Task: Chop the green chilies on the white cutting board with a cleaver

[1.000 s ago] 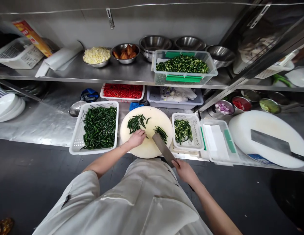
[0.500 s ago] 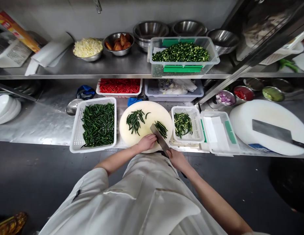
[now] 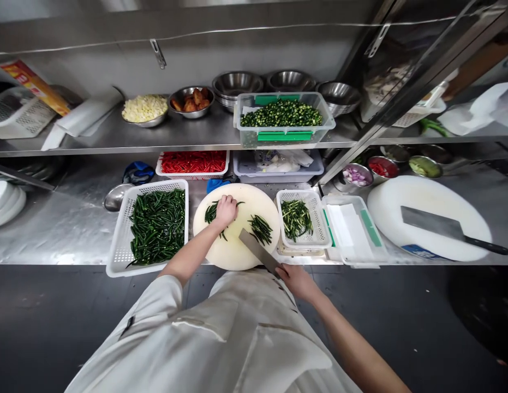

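On the round cutting board (image 3: 208,248) lie two groups of green chili peppers. My left hand (image 3: 226,212) is over the left pile of green chilies (image 3: 211,212), its fingers curled down around some of them; the fingertips are partly hidden. My right hand (image 3: 294,279) grips a cleaver (image 3: 260,254) by its handle, the blade slanting across the front right of the board. Just beyond the blade rests a neat bunch of chilies (image 3: 261,229), apart from my left hand. A white basket full of whole green chilies (image 3: 159,224) stands left of the board.
Right of the board are a small basket of cut chilies (image 3: 295,218), a clear lidded container (image 3: 352,226) and another board with a second cleaver (image 3: 431,222). Behind are red chilies (image 3: 193,162). The shelf (image 3: 155,143) above holds bowls and a tub of chopped greens (image 3: 282,114).
My left hand has moved from beside the blade to the left pile, further back on the board. The cleaver has shifted slightly left, away from the right bunch. The camera view has tilted up.
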The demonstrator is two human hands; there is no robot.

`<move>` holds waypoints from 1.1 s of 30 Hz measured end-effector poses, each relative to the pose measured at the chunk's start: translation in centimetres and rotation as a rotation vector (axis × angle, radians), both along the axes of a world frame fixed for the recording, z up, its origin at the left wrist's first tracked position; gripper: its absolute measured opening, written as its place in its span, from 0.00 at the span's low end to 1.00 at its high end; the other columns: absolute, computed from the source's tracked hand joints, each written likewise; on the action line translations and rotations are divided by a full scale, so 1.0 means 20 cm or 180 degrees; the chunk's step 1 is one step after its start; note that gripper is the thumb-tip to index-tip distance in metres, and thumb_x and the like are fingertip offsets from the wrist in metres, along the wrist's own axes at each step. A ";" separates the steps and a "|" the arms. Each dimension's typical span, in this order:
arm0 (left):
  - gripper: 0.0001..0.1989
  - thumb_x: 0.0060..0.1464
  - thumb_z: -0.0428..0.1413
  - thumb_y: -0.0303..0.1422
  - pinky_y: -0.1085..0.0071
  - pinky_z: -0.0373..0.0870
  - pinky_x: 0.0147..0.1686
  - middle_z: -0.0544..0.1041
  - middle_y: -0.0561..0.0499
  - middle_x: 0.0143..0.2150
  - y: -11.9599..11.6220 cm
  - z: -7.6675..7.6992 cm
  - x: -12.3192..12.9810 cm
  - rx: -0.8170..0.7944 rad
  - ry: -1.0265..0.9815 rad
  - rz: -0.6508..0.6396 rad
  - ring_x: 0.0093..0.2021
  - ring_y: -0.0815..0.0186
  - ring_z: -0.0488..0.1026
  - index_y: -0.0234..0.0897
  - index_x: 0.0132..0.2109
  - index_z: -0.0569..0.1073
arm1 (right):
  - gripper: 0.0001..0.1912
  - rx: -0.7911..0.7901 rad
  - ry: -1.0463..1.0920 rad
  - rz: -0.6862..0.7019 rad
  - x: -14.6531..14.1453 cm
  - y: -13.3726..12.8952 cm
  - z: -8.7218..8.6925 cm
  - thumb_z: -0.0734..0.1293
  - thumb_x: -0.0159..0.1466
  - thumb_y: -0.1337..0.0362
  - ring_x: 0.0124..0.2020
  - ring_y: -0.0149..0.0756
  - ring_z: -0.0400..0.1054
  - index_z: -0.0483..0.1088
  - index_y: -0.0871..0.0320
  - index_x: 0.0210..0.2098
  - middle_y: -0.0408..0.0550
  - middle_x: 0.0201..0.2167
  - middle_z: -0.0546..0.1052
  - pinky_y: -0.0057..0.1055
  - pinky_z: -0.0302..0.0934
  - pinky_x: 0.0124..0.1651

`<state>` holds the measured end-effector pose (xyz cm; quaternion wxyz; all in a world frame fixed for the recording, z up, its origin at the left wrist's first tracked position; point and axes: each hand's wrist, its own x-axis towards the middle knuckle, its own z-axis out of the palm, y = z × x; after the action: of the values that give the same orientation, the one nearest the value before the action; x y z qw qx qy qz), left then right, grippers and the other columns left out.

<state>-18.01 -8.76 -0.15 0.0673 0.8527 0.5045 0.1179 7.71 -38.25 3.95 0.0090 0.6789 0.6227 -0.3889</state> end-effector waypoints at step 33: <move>0.16 0.67 0.53 0.27 0.52 0.69 0.62 0.76 0.40 0.58 -0.36 -0.10 -0.14 -0.0007 -0.0421 -0.0930 0.61 0.51 0.70 0.39 0.57 0.78 | 0.17 0.0406 -0.0045 -0.0329 -0.10 0.16 0.04 0.57 0.80 0.59 0.46 0.44 0.76 0.75 0.57 0.44 0.56 0.42 0.83 0.31 0.55 0.43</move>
<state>-20.72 -15.89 -2.25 0.1177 0.9073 0.3697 0.1622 5.63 -35.02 4.71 -0.0499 0.7121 0.6102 -0.3436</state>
